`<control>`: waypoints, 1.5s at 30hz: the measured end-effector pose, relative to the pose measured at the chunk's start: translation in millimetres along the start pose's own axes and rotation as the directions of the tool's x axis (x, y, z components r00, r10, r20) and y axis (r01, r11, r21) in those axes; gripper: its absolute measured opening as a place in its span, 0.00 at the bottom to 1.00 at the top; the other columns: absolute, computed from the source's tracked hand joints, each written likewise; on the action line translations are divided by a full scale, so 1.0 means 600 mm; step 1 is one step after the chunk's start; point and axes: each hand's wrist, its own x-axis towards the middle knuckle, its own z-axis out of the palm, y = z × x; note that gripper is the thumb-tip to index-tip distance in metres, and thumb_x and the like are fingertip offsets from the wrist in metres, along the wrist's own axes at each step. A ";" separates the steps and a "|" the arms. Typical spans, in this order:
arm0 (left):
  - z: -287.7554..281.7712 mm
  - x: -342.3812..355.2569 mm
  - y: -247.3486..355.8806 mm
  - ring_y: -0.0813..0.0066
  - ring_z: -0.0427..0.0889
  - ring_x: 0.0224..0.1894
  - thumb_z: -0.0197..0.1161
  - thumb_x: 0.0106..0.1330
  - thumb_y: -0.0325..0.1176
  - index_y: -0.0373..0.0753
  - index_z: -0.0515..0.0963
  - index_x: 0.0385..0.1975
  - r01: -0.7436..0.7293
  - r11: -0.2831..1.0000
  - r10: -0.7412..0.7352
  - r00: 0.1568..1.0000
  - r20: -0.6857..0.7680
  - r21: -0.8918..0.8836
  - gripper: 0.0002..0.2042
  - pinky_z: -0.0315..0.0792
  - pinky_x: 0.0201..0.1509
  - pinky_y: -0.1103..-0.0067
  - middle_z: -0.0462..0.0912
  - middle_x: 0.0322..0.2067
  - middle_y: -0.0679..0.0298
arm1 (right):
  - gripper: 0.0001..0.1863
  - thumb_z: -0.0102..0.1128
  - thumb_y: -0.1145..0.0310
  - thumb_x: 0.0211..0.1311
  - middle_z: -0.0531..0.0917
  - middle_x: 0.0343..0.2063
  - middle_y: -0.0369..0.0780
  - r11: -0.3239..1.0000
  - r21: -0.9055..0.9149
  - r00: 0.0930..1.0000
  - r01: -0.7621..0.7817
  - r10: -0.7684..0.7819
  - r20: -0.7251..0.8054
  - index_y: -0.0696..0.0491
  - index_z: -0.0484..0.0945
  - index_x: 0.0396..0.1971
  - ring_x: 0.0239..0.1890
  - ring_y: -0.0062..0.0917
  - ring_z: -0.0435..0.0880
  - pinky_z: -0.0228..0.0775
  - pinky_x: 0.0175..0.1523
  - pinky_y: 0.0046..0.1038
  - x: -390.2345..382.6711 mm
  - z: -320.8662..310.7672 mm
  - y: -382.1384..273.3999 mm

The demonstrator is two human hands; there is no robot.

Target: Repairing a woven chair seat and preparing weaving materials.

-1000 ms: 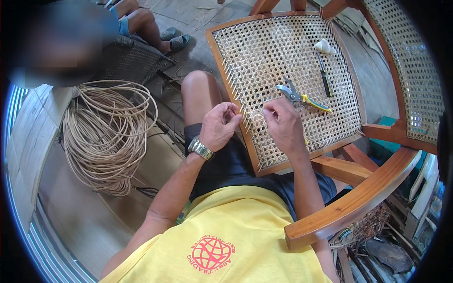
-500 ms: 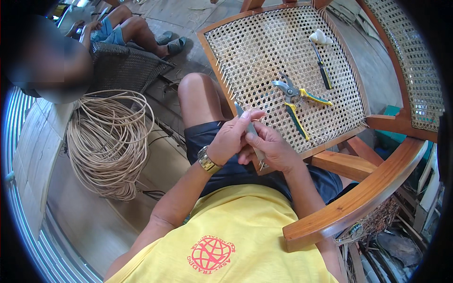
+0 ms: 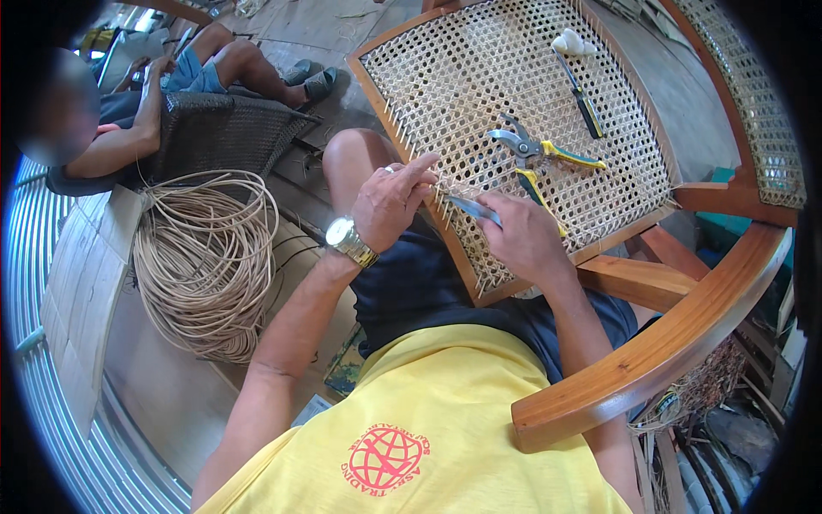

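My right hand [image 3: 522,236] grips a slim metal blade [image 3: 469,208], its tip among loose cane strands [image 3: 447,187] at the left edge of the woven chair seat [image 3: 479,77]. My left hand [image 3: 390,201] is closed beside the tip, fingers bent at the strands; what they pinch is hard to make out. Yellow-handled pruners [image 3: 527,147] lie on the seat behind my hands, with a slim black-and-yellow tool [image 3: 587,116] and a white lump [image 3: 572,43] farther back. The wooden seat frame rests over my lap.
A curved wooden armrest [image 3: 651,347] crosses the lower right, below a caned backrest [image 3: 732,77]. A large coil of rattan [image 3: 201,274] lies at my left. Another person [image 3: 116,154] sits in a dark wicker chair [image 3: 214,128] at upper left. Wood scraps [image 3: 753,428] lie at lower right.
A blade came into my hands half a second ago; my right hand now holds it up at the seat's edge. My left hand has moved up to the strands there.
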 end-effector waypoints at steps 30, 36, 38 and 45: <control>0.012 0.024 -0.001 0.66 0.90 0.42 0.73 0.68 0.34 0.42 0.85 0.52 -0.078 0.982 0.062 0.993 0.099 0.174 0.14 0.80 0.53 0.72 0.93 0.37 0.65 | 0.04 0.62 0.67 0.66 0.83 0.27 0.41 0.900 -0.208 0.881 0.384 -0.424 -0.208 0.50 0.80 0.32 0.26 0.38 0.85 0.76 0.33 0.39 0.040 0.064 0.059; 0.017 0.020 -0.001 0.70 0.89 0.41 0.74 0.67 0.34 0.43 0.86 0.51 -0.107 0.957 0.095 0.994 0.057 0.270 0.13 0.78 0.49 0.73 0.93 0.37 0.69 | 0.01 0.61 0.71 0.63 0.82 0.27 0.37 0.876 -0.295 0.848 0.380 -0.458 -0.268 0.49 0.79 0.31 0.27 0.33 0.84 0.73 0.33 0.35 0.039 0.062 0.054; 0.020 0.018 -0.002 0.71 0.88 0.40 0.74 0.67 0.34 0.44 0.86 0.50 -0.116 0.945 0.106 0.993 0.049 0.306 0.13 0.77 0.47 0.73 0.93 0.37 0.69 | 0.01 0.60 0.71 0.63 0.82 0.27 0.37 0.877 -0.294 0.844 0.379 -0.458 -0.278 0.49 0.79 0.31 0.27 0.33 0.84 0.73 0.33 0.34 0.038 0.058 0.053; 0.022 0.014 -0.003 0.70 0.88 0.39 0.74 0.66 0.33 0.44 0.86 0.50 -0.142 0.940 0.152 0.988 -0.008 0.311 0.13 0.76 0.46 0.72 0.93 0.37 0.69 | 0.01 0.61 0.72 0.62 0.81 0.26 0.36 0.875 -0.326 0.849 0.357 -0.450 -0.277 0.49 0.79 0.31 0.27 0.32 0.85 0.73 0.34 0.34 0.036 0.054 0.048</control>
